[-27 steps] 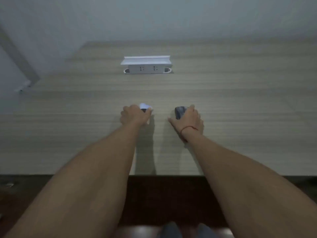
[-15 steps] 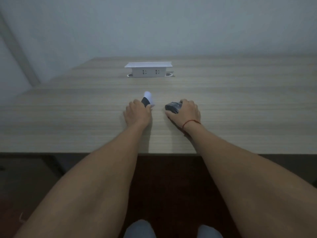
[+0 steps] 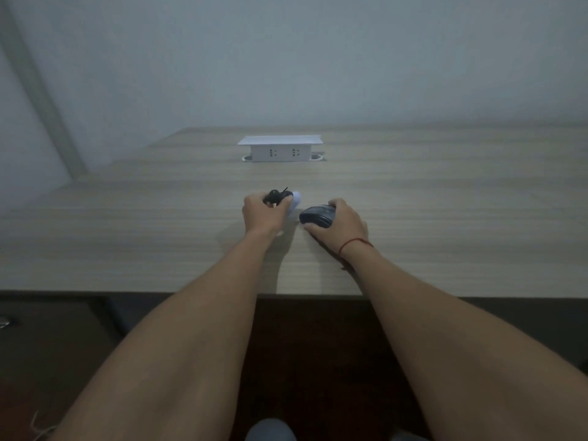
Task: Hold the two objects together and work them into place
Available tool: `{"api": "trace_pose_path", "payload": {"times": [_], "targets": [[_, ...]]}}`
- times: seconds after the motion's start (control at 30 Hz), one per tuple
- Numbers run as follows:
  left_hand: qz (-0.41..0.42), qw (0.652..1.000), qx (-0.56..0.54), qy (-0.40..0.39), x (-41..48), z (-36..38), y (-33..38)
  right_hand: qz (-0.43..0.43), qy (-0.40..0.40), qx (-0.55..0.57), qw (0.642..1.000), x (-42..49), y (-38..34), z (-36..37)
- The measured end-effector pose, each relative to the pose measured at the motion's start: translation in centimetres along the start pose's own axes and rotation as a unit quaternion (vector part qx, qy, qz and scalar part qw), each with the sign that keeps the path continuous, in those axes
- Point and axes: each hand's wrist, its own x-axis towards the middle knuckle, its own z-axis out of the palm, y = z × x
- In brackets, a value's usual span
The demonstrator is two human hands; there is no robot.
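Note:
My left hand (image 3: 261, 211) grips a small object (image 3: 288, 198) with a black part and a white rounded end, held just above the wooden table (image 3: 127, 237). My right hand (image 3: 340, 222) grips a dark computer mouse (image 3: 316, 215), tilted up on its side close to the table top. A red string circles my right wrist. The two hands are a short gap apart near the table's middle.
A white pop-up socket box (image 3: 280, 149) with its lid raised stands further back on the table. A pale wall rises behind. The table's front edge runs under my forearms, with dark floor and my knees below.
The camera has tipped up. My left hand has turned, so the black part of its object shows on top. The mouse is lifted and tilted more in my right hand.

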Motion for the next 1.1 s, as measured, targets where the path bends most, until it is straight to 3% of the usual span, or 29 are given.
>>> {"api": "trace_pose_path", "payload": {"times": [0.27, 0.5, 0.73, 0.87, 1.1], "targets": [[0.118, 0.988, 0.084, -0.06, -0.2, 1.1, 0.7, -0.007, 0.002, 0.031, 0.999, -0.2, 0.2, -0.1], [0.111, 0.965, 0.205, -0.121, 1.2, 0.8, 0.7, -0.011, -0.005, 0.039, 0.999, 0.1, 0.4, 0.0], [0.124, 0.979, 0.137, -0.085, 0.6, 0.6, 1.6, -0.014, 0.002, 0.042, 0.999, 0.0, 0.3, 0.1], [0.119, 0.978, 0.163, -0.062, -0.4, 0.9, 0.5, -0.01, -0.007, 0.045, 0.999, -0.1, 0.3, -0.1], [0.176, 0.977, 0.113, -0.038, -1.6, 2.0, 1.6, -0.023, -0.017, 0.048, 0.998, -0.2, 0.3, -0.3]]}}
